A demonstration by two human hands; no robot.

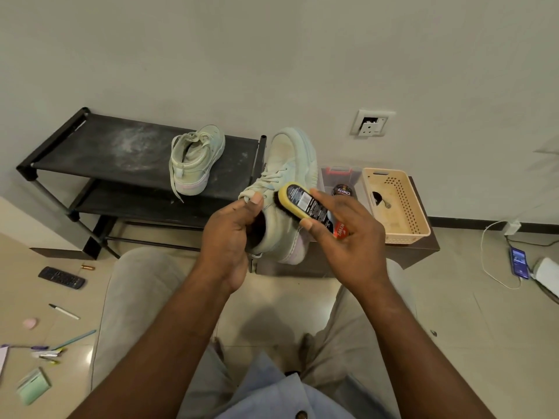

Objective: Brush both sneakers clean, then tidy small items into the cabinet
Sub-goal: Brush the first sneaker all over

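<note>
My left hand (pixel 230 234) grips a pale green sneaker (pixel 287 164) at its collar and holds it in the air, toe pointing away. My right hand (pixel 348 237) holds a yellow shoe brush (pixel 305 204) by its sides, bristles against the sneaker's side near the laces. The second pale green sneaker (pixel 196 161) stands on the top shelf of a black shoe rack (pixel 99 146). Small items lie on the floor at the left: a remote (pixel 62 277), a battery (pixel 87 267), a marker (pixel 64 311), a pink eraser (pixel 30 323), several pens (pixel 48 352) and a green booklet (pixel 33 387).
A low dark cabinet (pixel 423 252) stands behind the held sneaker. On it are a clear box with a polish tin (pixel 343 190) and a beige perforated basket (pixel 396 204). A phone (pixel 519 263) on a charging cable lies on the floor at the right. My knees are below.
</note>
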